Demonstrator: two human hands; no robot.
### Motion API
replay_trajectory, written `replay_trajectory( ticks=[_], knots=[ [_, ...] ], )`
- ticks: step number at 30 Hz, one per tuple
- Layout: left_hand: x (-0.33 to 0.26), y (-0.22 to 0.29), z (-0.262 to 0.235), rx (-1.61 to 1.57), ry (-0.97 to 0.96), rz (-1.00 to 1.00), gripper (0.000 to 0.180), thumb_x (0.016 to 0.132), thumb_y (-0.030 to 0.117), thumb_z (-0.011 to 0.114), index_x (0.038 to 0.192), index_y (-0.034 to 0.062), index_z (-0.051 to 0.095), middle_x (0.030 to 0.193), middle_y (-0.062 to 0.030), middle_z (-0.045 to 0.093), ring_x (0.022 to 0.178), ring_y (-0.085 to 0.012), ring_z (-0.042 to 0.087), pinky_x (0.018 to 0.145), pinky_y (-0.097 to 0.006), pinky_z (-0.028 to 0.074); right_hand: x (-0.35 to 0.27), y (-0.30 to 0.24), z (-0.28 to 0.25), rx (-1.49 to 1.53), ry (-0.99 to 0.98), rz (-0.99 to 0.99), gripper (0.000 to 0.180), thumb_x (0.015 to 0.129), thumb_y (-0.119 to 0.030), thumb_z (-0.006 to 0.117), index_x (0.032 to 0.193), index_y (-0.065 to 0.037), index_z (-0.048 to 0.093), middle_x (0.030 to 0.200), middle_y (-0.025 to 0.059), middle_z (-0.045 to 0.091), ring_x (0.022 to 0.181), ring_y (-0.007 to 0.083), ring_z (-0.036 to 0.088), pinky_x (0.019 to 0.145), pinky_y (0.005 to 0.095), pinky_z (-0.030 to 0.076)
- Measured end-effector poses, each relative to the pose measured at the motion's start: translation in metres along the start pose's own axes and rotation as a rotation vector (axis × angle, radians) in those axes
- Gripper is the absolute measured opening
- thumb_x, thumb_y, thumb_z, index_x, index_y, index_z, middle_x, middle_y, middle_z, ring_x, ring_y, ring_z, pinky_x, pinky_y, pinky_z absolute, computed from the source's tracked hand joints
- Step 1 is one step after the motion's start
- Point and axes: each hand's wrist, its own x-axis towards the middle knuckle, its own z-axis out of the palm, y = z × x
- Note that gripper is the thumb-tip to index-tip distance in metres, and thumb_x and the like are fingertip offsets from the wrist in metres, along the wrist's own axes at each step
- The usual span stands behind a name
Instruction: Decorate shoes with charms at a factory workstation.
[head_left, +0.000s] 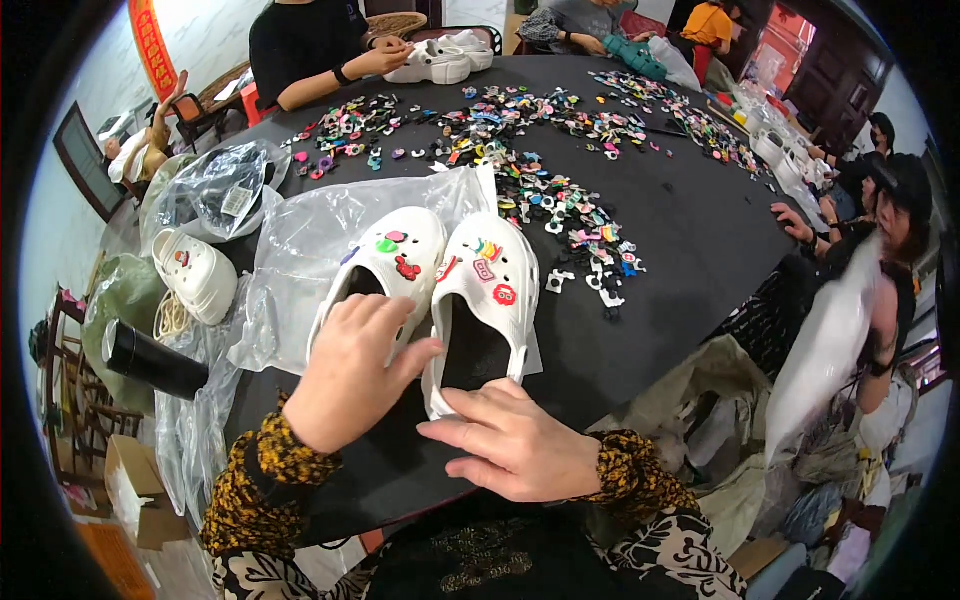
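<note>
Pair of white clogs [440, 290] lies toes to 12, heels to 6 on the black surface [690, 260] atop a clear bag [300, 240], w/ left hand [350, 370] spread flat on the left clog's opening, right hand [510, 445] open, fingertips prob. touching the right heel, both equally near.

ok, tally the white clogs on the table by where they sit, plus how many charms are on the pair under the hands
Clogs under the left hand and right hand: 2 (left clog, right clog)
Clog at the table's left edge: 1
Clogs by the far person: 2
Total white clogs: 5
Charms on left clog: 4
Charms on right clog: 4
Total charms on the pair: 8
</note>
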Motion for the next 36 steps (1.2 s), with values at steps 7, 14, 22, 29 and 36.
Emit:
replay_trajectory(
  ticks=[7,14,22,29,36],
  knots=[
    [0.014,-0.002,0.023,0.291,-0.040,0.040,0.023,0.079,0.019,0.067,0.089,0.0005,0.058,0.081,-0.0115,0.059,0.081,-0.0304,0.052,0.074,-0.042,0.038,-0.004,-0.009,0.018,-0.082,0.019,-0.071,0.041,0.079,-0.021,0.069,0.115,-0.002,0.059,0.117,0.0210,0.050,0.096,0.0316,0.054,0.088,0.0397,0.038],
    [0.011,-0.003,0.031,0.182,0.059,0.042,0.012,0.076,0.005,0.060,0.087,0.0004,0.056,0.076,-0.0122,0.056,0.078,-0.0294,0.052,0.073,-0.041,0.038,-0.006,0.000,0.007,0.051,0.082,-0.099,0.039,0.078,-0.017,0.070,0.113,-0.003,0.060,0.112,0.0159,0.058,0.096,0.0272,0.058,0.089,0.0393,0.040],
    [0.003,0.009,0.022,0.203,0.095,0.224,0.039,0.067,-0.005,0.059,0.106,-0.0071,0.057,0.079,-0.0117,0.053,0.075,-0.0273,0.050,0.071,-0.039,0.040,-0.012,0.030,-0.045,-0.082,0.504,0.221,0.023,0.082,0.001,0.062,0.105,-0.001,0.065,0.102,0.0128,0.065,0.090,0.0273,0.061,0.079,0.0355,0.048],
    [0.001,0.024,0.018,0.170,0.143,0.305,0.042,0.063,-0.005,0.061,0.104,-0.0079,0.058,0.079,-0.0117,0.056,0.072,-0.0265,0.052,0.068,-0.039,0.040,-0.013,0.036,-0.040,-0.155,0.584,0.249,0.024,0.081,0.003,0.062,0.105,0.000,0.063,0.103,0.0110,0.062,0.089,0.0271,0.059,0.079,0.0360,0.046],
    [-0.004,0.026,0.018,0.127,0.193,0.336,0.043,0.060,-0.006,0.062,0.102,-0.0080,0.059,0.079,-0.0122,0.057,0.068,-0.0266,0.052,0.064,-0.038,0.040,-0.010,0.034,-0.037,-0.360,0.531,0.186,0.027,0.079,0.001,0.062,0.106,-0.001,0.063,0.107,0.0099,0.060,0.096,0.0275,0.056,0.084,0.0383,0.043]
  ],
)
